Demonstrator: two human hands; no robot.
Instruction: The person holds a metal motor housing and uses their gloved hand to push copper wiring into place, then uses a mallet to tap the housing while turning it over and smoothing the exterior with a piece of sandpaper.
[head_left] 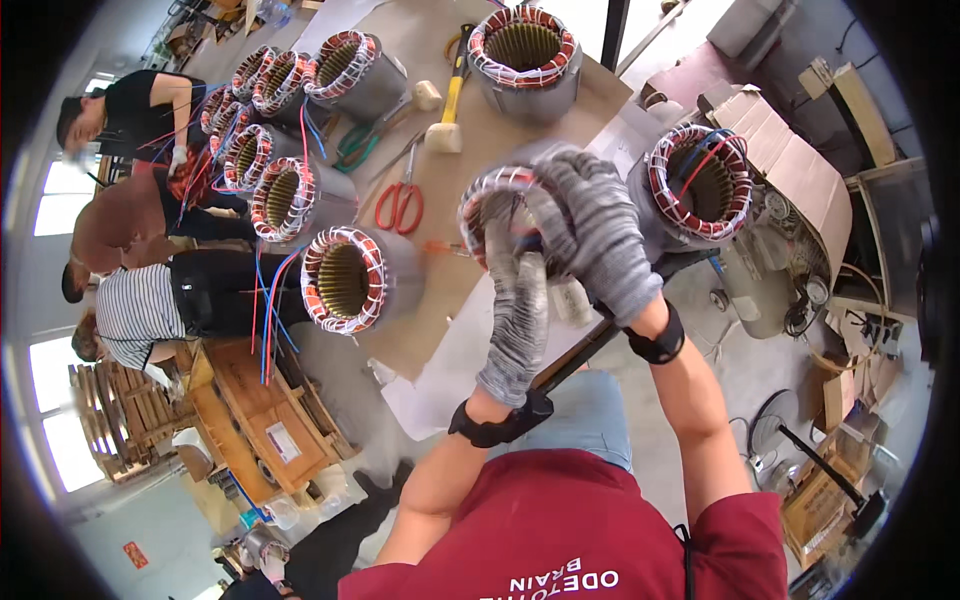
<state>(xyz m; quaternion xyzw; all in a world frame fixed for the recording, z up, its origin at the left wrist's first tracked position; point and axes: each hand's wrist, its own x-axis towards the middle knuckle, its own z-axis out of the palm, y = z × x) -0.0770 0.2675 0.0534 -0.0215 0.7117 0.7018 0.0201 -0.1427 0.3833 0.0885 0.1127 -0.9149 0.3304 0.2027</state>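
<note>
A motor stator (484, 199) with white-laced copper windings stands at the near edge of the table, partly hidden by my hands. My right hand (600, 225), in a grey knitted glove, curls over its right side, fingers bent on the winding rim. From below, my left hand (517, 290), gloved alike, reaches to the front of the rim with its fingers drawn together at the bore. Motion blurs both hands, and the fingertips are partly hidden. Just right of them sits another stator (700, 188) with red and blue leads.
Several stators, one of them a near-left stator (345, 280), line the table's left side; a stator (525, 60) stands at the back. Red-handled scissors (400, 205), green-handled scissors (357, 147) and a yellow-handled mallet (450, 110) lie between. Co-workers (135, 215) stand at left.
</note>
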